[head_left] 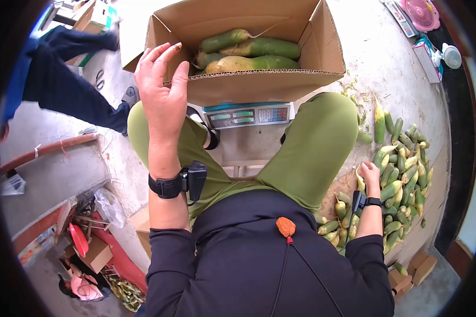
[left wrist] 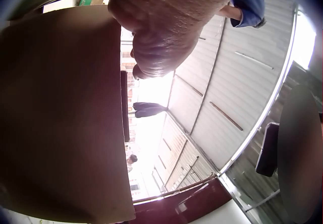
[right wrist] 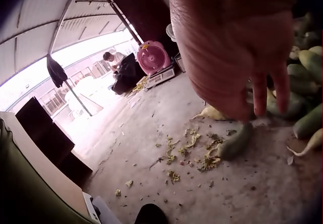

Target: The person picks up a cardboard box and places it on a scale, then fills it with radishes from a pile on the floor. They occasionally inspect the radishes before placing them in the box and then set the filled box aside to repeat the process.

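Note:
An open cardboard box (head_left: 259, 84) stands on an electronic scale (head_left: 248, 114) between my knees, with several long green radishes (head_left: 254, 50) inside. My left hand (head_left: 161, 90) is raised at the box's near left corner with its fingers straight, holding nothing. In the left wrist view that hand (left wrist: 161, 37) hangs beside the brown box wall (left wrist: 60, 118). My right hand (head_left: 369, 173) is down at the edge of a pile of green radishes (head_left: 402, 174) on the floor to my right. In the right wrist view its fingers (right wrist: 260, 95) stretch down onto the pile, near one stray radish (right wrist: 236, 142).
A person in blue (head_left: 63, 74) stands at the far left beside more boxes. A pink fan (head_left: 420, 13) and a second scale (head_left: 399, 16) lie at the far right. Green scraps (right wrist: 189, 148) litter the concrete floor. A reddish pipe (head_left: 47, 150) runs along the left.

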A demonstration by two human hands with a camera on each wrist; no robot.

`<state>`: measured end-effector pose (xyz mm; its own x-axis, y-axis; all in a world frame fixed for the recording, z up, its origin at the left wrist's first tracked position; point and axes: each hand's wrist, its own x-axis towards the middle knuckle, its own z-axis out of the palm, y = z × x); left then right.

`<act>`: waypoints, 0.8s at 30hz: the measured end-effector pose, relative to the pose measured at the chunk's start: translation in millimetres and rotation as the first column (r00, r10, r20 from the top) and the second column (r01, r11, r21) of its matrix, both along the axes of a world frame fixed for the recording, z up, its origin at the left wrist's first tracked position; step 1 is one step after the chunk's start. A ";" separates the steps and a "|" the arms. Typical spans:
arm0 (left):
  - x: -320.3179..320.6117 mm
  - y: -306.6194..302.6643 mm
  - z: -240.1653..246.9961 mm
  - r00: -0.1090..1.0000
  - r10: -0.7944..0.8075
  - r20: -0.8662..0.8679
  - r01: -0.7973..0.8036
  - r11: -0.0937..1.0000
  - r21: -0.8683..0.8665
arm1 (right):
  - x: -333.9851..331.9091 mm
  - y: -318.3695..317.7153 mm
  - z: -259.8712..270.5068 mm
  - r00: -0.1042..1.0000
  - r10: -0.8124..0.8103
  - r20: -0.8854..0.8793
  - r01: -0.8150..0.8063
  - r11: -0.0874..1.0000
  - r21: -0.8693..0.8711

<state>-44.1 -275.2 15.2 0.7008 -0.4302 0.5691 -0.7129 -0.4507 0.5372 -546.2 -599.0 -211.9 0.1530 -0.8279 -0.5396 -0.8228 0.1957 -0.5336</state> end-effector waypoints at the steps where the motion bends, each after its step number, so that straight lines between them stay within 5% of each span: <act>1: 0.4 -0.6 0.4 1.000 -0.003 0.002 0.003 1.000 0.000 | 4.2 4.5 6.1 0.994 -0.089 -0.068 0.099 0.981 0.169; 3: 2.2 -1.7 0.9 1.000 -0.026 0.012 0.026 1.000 0.001 | 8.6 7.8 8.4 0.990 -0.137 -0.046 0.142 0.976 0.166; 6: 5.1 -1.5 1.2 0.999 -0.035 0.011 0.035 0.999 0.010 | 10.9 -3.5 -5.9 0.975 0.109 -0.194 -0.150 0.966 -0.209; 7: 6.8 -1.1 1.5 0.999 -0.036 0.015 0.036 0.999 0.011 | 25.7 -0.4 6.1 0.976 0.108 -0.190 -0.148 0.967 -0.210; 9: 9.8 0.7 1.7 0.999 -0.045 -0.002 0.045 0.999 0.021 | 57.5 1.4 30.0 0.994 0.036 0.107 -0.016 0.983 -0.182; 12: 12.8 6.8 6.1 0.999 -0.033 0.009 0.032 0.999 0.040 | 92.0 -20.1 56.9 0.972 0.090 0.218 -0.049 0.981 -0.186; 15: 20.0 13.0 15.5 1.000 -0.005 0.012 0.005 0.999 0.049 | 96.6 -88.0 47.0 0.980 0.159 0.117 -0.154 0.987 -0.053; 17: 29.3 30.9 21.8 1.000 0.026 -0.006 -0.026 0.999 0.019 | 116.0 -90.7 57.3 0.915 0.379 0.136 -0.258 0.811 -0.525; 19: 38.4 61.3 32.2 0.999 0.046 0.008 -0.046 0.998 0.039 | 157.0 -63.7 112.4 0.900 0.346 0.265 -0.212 0.878 -0.429; 21: 43.6 109.7 36.6 0.990 0.139 -0.034 -0.136 0.986 0.094 | 162.5 -77.6 111.9 0.862 0.354 0.364 -0.204 0.897 -0.392; 24: 28.7 195.3 48.8 0.930 0.352 -0.107 -0.316 0.913 0.258 | 168.0 -82.8 120.6 0.885 0.385 0.261 -0.294 0.898 -0.328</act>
<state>-15.5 -79.8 64.0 0.8948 -0.2629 0.3608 -0.4191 -0.7732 0.4759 -378.2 -681.8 -91.2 0.5733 -0.7996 -0.1787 -0.5933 -0.2547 -0.7636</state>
